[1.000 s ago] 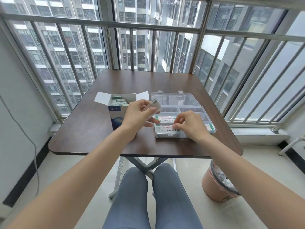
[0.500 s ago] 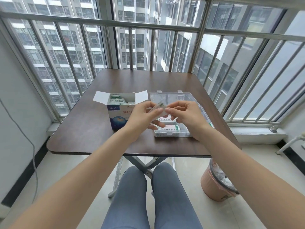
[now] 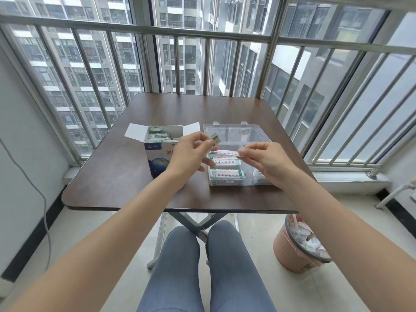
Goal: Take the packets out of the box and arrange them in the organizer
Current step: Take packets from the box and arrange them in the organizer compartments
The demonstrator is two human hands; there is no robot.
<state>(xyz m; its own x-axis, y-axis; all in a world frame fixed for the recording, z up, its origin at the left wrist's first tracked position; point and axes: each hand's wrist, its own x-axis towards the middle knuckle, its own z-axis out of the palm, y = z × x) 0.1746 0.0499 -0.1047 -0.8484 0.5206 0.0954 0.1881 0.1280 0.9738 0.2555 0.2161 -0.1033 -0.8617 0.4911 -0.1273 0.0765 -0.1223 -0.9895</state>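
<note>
passing one packet across to the organizer

sitting at left centre of the frame, the box [image 3: 158, 154] stands open on the table [image 3: 108, 176], flaps spread, with more packets [image 3: 157, 137] showing inside it. just right of it the left hand [image 3: 188, 156] is raised above the table, fingers curled round a small bundle of packets [image 3: 215, 138] pinched near the fingertips. between the two hands a single packet [image 3: 227, 153] stretches level in the air; the right hand [image 3: 267, 159], at centre right, pinches its right end between thumb and forefinger, while its left end sits close by the left hand's fingers, and whether they touch it cannot be told. below and behind the hands lies the clear organizer [image 3: 252, 134], lid open toward the upper part of the frame, with two filled rows of packets [image 3: 226, 173] in its near left compartments. a pink bin [image 3: 295, 251] stands on the floor at lower right.

the step in hand looks like peeling one packet off the bundle for placing. the next move likely calls for the right hand to lower it flat into a compartment, lined up with the rows already there, while the left keeps the bundle steady.
</note>
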